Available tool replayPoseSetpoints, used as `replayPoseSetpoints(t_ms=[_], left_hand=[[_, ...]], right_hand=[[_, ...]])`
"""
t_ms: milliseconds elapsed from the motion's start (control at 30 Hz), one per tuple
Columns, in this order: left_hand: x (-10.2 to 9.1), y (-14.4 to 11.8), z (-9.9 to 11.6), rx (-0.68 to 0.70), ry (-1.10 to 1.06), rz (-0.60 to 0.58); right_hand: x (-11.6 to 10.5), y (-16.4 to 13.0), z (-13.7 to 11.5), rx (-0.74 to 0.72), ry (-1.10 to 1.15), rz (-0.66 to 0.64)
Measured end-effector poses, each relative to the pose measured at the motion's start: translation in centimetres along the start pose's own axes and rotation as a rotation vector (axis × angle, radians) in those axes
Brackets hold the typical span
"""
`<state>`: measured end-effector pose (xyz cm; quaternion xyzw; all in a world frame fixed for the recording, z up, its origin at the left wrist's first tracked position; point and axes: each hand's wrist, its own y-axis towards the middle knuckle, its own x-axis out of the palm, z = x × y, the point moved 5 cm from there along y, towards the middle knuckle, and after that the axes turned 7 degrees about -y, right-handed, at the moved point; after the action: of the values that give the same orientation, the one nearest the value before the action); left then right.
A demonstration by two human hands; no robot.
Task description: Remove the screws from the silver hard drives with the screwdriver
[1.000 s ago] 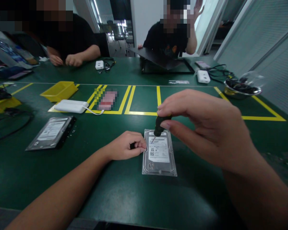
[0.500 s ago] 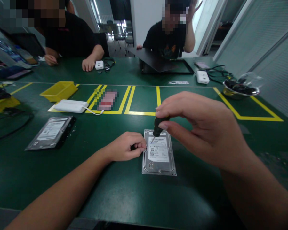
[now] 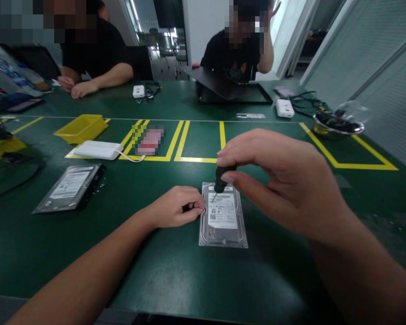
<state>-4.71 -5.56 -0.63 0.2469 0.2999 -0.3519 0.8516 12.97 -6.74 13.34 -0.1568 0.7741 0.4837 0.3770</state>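
Observation:
A silver hard drive with a white label lies flat on the green table in front of me. My left hand is closed, its curled fingertips gripping the drive's left edge. Above the drive, my right hand pinches the dark handle of a screwdriver between thumb and fingers. The thin shaft slants down to the left, its tip at the upper left part of the label; whether it sits in a screw is too small to tell. A second hard drive lies to the left, with tiny bits beside it.
Beyond the drives are a white power bank with a cable, a phone and a yellow bin. A metal bowl holding dark items stands at the right. Two people sit across the table, one behind a black panel.
The co-worker at the far left has drawn one hand leftward, close to the other. My hands, the screwdriver and the drive keep nearly the same places; the view shifts slightly.

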Motion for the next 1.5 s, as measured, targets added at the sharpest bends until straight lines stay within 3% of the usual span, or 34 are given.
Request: replayPoseSetpoints(t_ms=[1500], left_hand=[[0.4,0.0,-0.9,-0.128,-0.125,-0.015]], right_hand=[[-0.1,-0.2,0.0,0.018,-0.012,-0.009]])
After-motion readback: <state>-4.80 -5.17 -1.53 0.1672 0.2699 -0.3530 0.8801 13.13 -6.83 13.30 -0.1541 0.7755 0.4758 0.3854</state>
